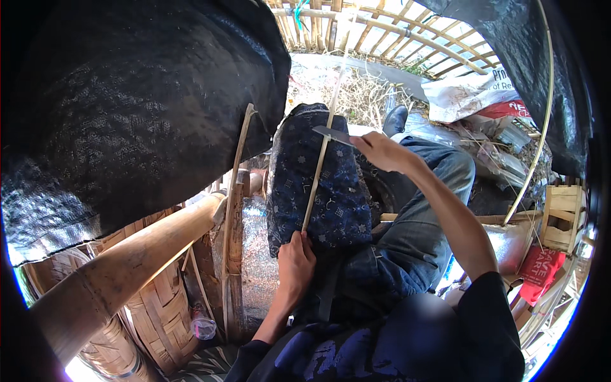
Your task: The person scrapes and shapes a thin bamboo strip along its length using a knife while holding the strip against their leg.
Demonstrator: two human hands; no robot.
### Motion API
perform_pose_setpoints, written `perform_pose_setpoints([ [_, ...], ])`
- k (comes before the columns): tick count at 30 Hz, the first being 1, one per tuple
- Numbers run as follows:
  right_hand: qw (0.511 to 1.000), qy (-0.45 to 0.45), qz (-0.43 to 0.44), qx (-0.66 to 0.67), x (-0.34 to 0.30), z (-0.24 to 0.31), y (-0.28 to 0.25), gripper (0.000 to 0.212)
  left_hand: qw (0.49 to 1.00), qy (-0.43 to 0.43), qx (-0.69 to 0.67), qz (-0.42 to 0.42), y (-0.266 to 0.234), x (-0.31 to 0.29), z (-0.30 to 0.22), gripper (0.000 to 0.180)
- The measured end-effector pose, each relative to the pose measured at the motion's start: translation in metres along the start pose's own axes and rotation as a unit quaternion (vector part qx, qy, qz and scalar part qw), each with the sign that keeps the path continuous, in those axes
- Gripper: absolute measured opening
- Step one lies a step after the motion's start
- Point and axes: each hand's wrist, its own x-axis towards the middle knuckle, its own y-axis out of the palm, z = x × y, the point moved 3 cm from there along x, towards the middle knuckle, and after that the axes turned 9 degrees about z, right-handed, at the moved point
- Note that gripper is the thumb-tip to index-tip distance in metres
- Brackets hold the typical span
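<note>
A long, thin bamboo strip (pixel 317 170) runs up and away from me across a dark blue patterned cloth (pixel 347 213) spread over my lap. My left hand (pixel 296 260) is closed on its near end. A knife (pixel 335 135) is gripped in my right hand (pixel 383 151), its handle mostly hidden by the fingers. The blade points left and lies across the strip, near the far part of the cloth. Beyond the blade the strip continues toward the fence and looks pale in the bright light.
A thick bamboo pole (pixel 137 270) and woven bamboo panels (pixel 162 315) are at my left, under a black sheet (pixel 146 127). Loose shavings (pixel 366 95) lie ahead, before a bamboo slat fence (pixel 382 28). White sacking (pixel 461 95) and a red bag (pixel 541 270) are to the right.
</note>
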Motion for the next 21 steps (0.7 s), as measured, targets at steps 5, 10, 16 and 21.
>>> perform_pose_setpoints([
  [5, 0.996, -0.039, 0.079, 0.023, -0.025, 0.007, 0.045, 0.054, 1.000, 0.023, 0.011, -0.012, 0.004, 0.000, 0.002, 0.026],
  [10, 0.983, -0.038, 0.139, 0.112, -0.045, 0.017, 0.029, 0.050, 0.999, 0.003, 0.026, -0.026, 0.007, -0.002, 0.001, 0.024],
  [16, 0.972, -0.104, -0.211, -0.014, -0.005, -0.002, -0.033, 0.047, 0.996, 0.032, 0.073, -0.029, 0.008, -0.001, -0.008, 0.020],
  [21, 0.998, -0.032, -0.028, -0.054, -0.016, -0.001, -0.005, 0.043, 0.995, 0.010, 0.103, -0.006, 0.011, -0.001, -0.007, 0.023],
])
